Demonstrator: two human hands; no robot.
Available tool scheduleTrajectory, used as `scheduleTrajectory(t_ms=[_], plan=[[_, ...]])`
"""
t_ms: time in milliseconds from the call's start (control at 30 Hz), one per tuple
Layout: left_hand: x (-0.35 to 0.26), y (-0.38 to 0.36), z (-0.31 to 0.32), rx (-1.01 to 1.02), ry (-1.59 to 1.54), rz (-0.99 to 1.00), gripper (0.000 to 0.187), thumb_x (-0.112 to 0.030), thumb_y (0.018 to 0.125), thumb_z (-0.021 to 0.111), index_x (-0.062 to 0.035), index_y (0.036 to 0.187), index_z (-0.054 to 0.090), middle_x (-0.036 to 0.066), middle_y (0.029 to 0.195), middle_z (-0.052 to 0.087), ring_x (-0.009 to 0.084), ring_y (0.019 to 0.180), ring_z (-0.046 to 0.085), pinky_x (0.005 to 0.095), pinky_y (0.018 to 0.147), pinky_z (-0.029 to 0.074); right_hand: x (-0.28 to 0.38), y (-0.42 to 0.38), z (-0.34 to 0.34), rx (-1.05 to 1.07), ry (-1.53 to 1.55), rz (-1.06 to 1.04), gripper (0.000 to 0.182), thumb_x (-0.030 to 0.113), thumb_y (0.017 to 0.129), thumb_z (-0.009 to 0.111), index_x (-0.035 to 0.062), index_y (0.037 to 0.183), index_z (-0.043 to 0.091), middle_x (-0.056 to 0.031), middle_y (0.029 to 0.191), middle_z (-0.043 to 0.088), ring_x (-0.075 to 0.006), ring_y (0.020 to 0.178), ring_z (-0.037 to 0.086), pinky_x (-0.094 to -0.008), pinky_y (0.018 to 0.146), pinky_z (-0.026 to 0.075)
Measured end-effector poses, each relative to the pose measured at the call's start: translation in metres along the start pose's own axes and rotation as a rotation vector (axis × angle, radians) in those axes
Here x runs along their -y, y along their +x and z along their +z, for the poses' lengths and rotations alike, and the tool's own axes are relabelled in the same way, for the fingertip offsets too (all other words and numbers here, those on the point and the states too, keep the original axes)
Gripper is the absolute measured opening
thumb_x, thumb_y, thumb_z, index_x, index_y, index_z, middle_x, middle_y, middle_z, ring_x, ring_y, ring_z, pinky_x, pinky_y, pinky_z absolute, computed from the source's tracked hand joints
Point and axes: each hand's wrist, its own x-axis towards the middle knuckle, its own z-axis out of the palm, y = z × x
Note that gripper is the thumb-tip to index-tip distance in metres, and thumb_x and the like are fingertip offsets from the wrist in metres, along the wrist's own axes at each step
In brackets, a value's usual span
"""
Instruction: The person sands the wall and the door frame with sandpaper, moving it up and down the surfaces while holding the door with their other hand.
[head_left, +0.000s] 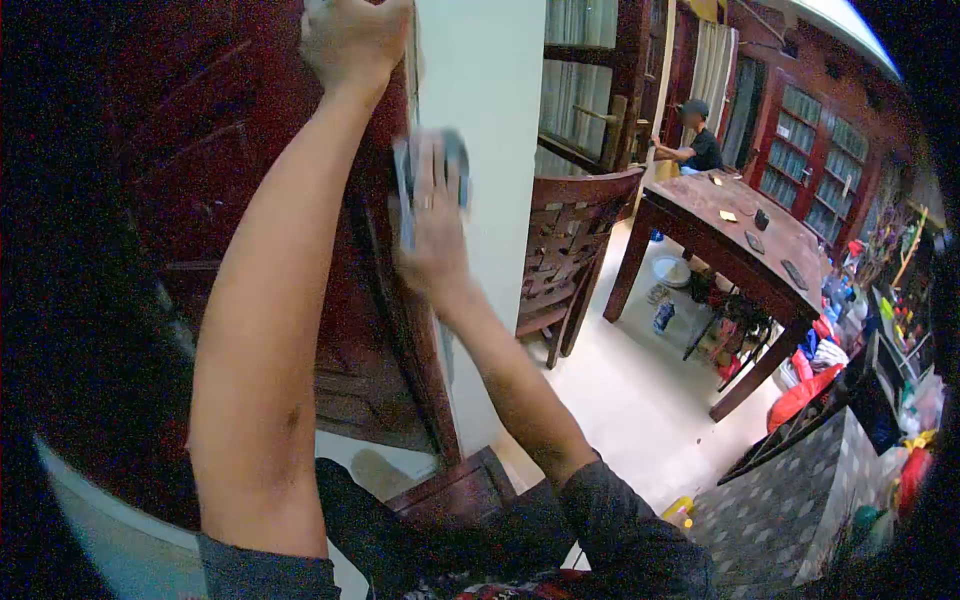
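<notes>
At the top edge of the view my left hand (355,45) is closed beside the dark red-brown wooden door (200,190). Its fingertips are cut off, so what they grip is hidden. Lower and to the right, my right hand (437,225) lies over a grey-blue, block-like thing (456,165), its fingers along the top. Motion blurs this block, and its exact kind does not show. The block sits against the wooden door frame (412,360), where the frame meets the white wall (480,90).
A woven-back wooden chair (575,240) stands right of the wall. Behind it is a long wooden table (745,215) with small dark items on top. A person (703,140) in a cap is at its far end. Bags and clutter (815,365) line the right side, near a grey checked surface (780,500).
</notes>
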Motion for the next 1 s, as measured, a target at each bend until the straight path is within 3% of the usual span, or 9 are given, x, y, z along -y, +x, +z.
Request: scheduleTrajectory(t_ms=[133,333,433,667,767,833,1000], plan=[[0.001,-0.003,0.001,0.024,-0.002,-0.043,0.066,-0.043,0.086,0.054,0.0084,0.126,0.040,0.028,0.118,0.051,0.0411,0.110,0.051,0.0457,0.091,0.043,-0.006,0.042,-0.005,-0.045,-0.046,-0.040,0.066,0.013,0.084,0.043,-0.0040,0.143,0.017,-0.0278,0.146,0.020,-0.0454,0.135,0.018,-0.0527,0.111,0.014],[-0.007,-0.001,-0.010,0.113,-0.022,-0.093,0.069,-0.043,0.086,0.054,0.0084,0.129,0.037,0.028,0.119,0.050,0.0407,0.112,0.050,0.0457,0.093,0.042,-0.010,-0.016,-0.001,0.018,-0.028,-0.001,0.066,0.021,0.087,0.050,-0.0045,0.141,0.021,-0.0249,0.145,0.026,-0.0442,0.133,0.025,-0.0520,0.110,0.018],[-0.001,-0.003,-0.001,0.050,-0.006,-0.047,0.068,-0.042,0.086,0.055,0.0083,0.129,0.037,0.027,0.118,0.051,0.0404,0.111,0.051,0.0464,0.092,0.042,-0.002,-0.053,-0.009,0.076,0.028,0.030,0.063,0.017,0.087,0.048,-0.0046,0.141,0.022,-0.0248,0.144,0.027,-0.0454,0.132,0.024,-0.0524,0.110,0.018],[-0.004,-0.001,-0.004,0.066,-0.010,-0.071,0.064,-0.042,0.086,0.055,0.0082,0.125,0.040,0.027,0.116,0.052,0.0397,0.108,0.053,0.0461,0.090,0.044,-0.002,-0.001,-0.002,0.020,0.018,0.074,0.065,0.009,0.083,0.043,-0.0049,0.141,0.020,-0.0241,0.145,0.025,-0.0456,0.134,0.020,-0.0526,0.111,0.016],[-0.003,-0.001,-0.003,0.037,-0.003,-0.052,0.065,-0.042,0.086,0.055,0.0082,0.124,0.040,0.027,0.115,0.053,0.0400,0.107,0.053,0.0458,0.090,0.044,-0.005,0.031,-0.007,-0.010,-0.106,-0.113,0.068,0.008,0.081,0.043,-0.0036,0.143,0.017,-0.0242,0.146,0.023,-0.0463,0.134,0.020,-0.0531,0.110,0.017],[-0.004,-0.003,-0.003,0.057,-0.019,-0.064,0.065,-0.042,0.086,0.055,0.0081,0.124,0.040,0.027,0.114,0.053,0.0401,0.106,0.053,0.0456,0.089,0.044,-0.004,0.037,-0.004,-0.053,0.039,-0.038,0.068,0.007,0.081,0.042,-0.0021,0.143,0.017,-0.0244,0.146,0.023,-0.0470,0.134,0.020,-0.0530,0.110,0.017],[0.000,-0.002,-0.003,0.023,-0.037,-0.046,0.062,-0.041,0.086,0.055,0.0073,0.122,0.042,0.027,0.112,0.054,0.0407,0.104,0.054,0.0470,0.087,0.044,0.002,0.026,-0.012,-0.010,0.072,-0.056,0.060,0.008,0.085,0.039,-0.0039,0.141,0.022,-0.0255,0.145,0.024,-0.0471,0.134,0.020,-0.0526,0.111,0.016]])
